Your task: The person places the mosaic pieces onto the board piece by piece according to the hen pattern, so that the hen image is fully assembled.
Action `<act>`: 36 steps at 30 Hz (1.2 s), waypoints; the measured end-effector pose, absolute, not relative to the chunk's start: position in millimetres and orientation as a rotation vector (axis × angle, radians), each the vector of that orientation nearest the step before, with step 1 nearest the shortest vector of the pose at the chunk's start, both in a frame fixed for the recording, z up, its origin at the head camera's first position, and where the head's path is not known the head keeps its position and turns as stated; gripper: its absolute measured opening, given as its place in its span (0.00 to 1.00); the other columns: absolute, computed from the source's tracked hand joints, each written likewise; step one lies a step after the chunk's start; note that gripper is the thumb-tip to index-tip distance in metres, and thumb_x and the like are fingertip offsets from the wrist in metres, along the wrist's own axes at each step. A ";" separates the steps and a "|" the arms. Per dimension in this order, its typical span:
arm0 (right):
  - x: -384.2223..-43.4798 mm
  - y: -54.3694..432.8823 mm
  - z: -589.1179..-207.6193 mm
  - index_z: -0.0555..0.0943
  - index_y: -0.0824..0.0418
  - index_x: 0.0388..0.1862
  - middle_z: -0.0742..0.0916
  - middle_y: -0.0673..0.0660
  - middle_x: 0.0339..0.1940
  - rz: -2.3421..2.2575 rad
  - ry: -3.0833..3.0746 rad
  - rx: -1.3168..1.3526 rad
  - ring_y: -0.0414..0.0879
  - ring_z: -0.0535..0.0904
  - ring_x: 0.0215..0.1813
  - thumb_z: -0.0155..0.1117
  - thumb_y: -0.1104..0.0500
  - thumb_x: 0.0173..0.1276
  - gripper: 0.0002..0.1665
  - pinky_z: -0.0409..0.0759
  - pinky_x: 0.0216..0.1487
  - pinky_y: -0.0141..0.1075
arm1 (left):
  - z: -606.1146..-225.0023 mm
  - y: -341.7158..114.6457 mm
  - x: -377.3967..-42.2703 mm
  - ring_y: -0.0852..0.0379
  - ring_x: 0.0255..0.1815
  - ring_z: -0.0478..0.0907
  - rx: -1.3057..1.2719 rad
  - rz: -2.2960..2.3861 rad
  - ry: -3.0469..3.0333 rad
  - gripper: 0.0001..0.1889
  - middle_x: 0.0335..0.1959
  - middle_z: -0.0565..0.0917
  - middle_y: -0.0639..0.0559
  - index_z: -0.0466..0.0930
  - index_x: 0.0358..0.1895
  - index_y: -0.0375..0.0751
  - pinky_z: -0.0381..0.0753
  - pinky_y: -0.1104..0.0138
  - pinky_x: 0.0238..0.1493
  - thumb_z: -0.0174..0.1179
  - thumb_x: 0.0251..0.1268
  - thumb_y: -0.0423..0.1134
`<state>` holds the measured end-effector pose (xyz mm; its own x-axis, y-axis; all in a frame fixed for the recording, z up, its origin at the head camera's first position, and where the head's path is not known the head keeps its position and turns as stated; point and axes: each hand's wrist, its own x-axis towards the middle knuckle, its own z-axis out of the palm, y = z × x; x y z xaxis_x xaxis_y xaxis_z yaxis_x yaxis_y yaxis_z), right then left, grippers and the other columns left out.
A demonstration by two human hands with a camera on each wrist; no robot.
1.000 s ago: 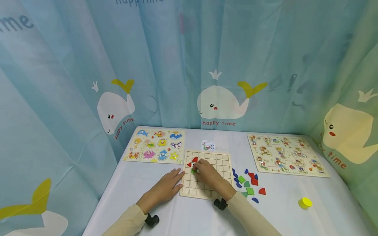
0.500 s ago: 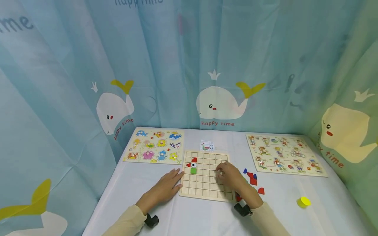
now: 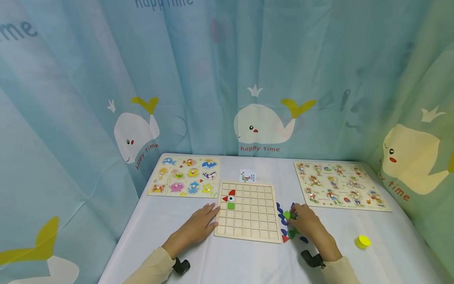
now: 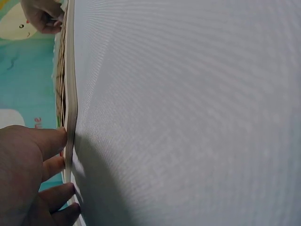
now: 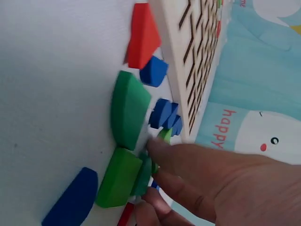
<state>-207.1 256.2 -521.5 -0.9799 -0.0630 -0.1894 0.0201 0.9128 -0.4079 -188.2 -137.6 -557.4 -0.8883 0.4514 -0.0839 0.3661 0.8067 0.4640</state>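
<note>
A wooden grid board (image 3: 253, 221) lies mid-table. In its upper-left cells sit a red quarter-circle (image 3: 232, 192), a red triangle (image 3: 225, 198), a white eye tile (image 3: 231, 199) and a green square (image 3: 231, 206). My left hand (image 3: 198, 225) rests with relaxed fingers against the board's left edge; the left wrist view shows its fingertips (image 4: 59, 136) at that edge. Right of the board, my right hand (image 3: 309, 225) reaches down into the loose pieces. In the right wrist view, thumb and fingers stand apart around a dark green piece (image 5: 143, 176), beside a light green block (image 5: 117, 181).
Blue pieces (image 5: 162, 113) and a red one (image 5: 143, 37) lie along the board's right side. A small pattern card (image 3: 247, 176) is behind the board. Picture puzzles stand back left (image 3: 184, 175) and back right (image 3: 342, 187). A yellow cylinder (image 3: 363, 242) stands far right.
My right hand has let go of the green square in the board, uncovering the eye tile, and moved right to the loose pieces. My left hand stays at the board's edge.
</note>
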 end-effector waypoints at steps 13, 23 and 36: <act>-219.6 250.2 -534.7 0.82 0.69 0.55 0.82 0.66 0.52 -0.690 2.975 -0.191 0.58 0.80 0.52 0.69 0.66 0.70 0.17 0.82 0.52 0.56 | -562.9 -138.2 -192.9 0.41 0.87 0.54 0.640 0.649 2.807 0.31 0.85 0.60 0.44 0.62 0.84 0.46 0.58 0.45 0.84 0.51 0.85 0.51; -224.1 254.6 -538.3 0.81 0.69 0.56 0.81 0.63 0.51 -0.800 2.879 -0.248 0.55 0.81 0.52 0.67 0.69 0.72 0.15 0.84 0.57 0.54 | -560.9 -137.5 -191.0 0.42 0.86 0.54 0.635 0.647 2.813 0.31 0.85 0.60 0.44 0.62 0.83 0.46 0.57 0.45 0.84 0.51 0.85 0.51; -216.1 258.5 -537.4 0.81 0.71 0.54 0.81 0.62 0.47 -0.786 2.930 -0.261 0.51 0.80 0.47 0.68 0.67 0.73 0.13 0.85 0.49 0.47 | -559.7 -137.9 -189.5 0.41 0.86 0.55 0.654 0.652 2.823 0.31 0.85 0.61 0.43 0.63 0.83 0.45 0.58 0.44 0.84 0.52 0.85 0.50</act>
<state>-216.1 258.5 -537.4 -0.9807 -0.1895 -0.0485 -0.1398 0.8523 -0.5040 -189.5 -137.9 -559.7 -0.8892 0.4527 -0.0660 0.3779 0.8082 0.4517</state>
